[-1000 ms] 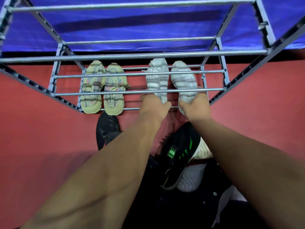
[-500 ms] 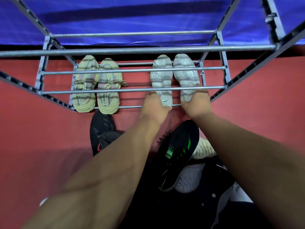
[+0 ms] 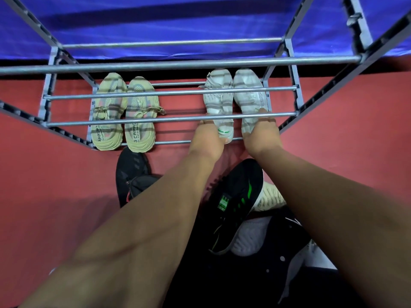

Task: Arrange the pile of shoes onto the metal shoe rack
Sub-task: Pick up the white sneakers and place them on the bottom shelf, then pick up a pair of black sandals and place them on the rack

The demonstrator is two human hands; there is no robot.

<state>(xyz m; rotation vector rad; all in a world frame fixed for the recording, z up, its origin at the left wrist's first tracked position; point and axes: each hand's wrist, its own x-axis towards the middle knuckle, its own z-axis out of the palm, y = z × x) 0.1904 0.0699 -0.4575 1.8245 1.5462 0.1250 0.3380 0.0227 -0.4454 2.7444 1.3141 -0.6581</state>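
Note:
I look down through the metal shoe rack [image 3: 169, 93], whose bars cross the view. On its bottom shelf at the right lie two white sneakers. My left hand [image 3: 208, 141] grips the heel of the left white sneaker [image 3: 219, 101]. My right hand [image 3: 262, 135] grips the heel of the right white sneaker [image 3: 250, 94]. A pair of yellow-green sneakers [image 3: 123, 112] rests on the same shelf at the left. On the floor below my arms lies the pile: a black shoe with green marks [image 3: 238, 196], another black shoe [image 3: 131, 172] and a white shoe [image 3: 270, 196], partly hidden.
The floor [image 3: 44, 185] is red. A blue cloth [image 3: 178, 21] hangs behind the rack. Upper rack bars [image 3: 178, 64] run across above the shelf and my hands reach beneath them. Dark clothing [image 3: 244, 281] fills the bottom of the view.
Both hands have pushed the white sneakers a little further back onto the bottom shelf. My head has leaned in closer over the rack.

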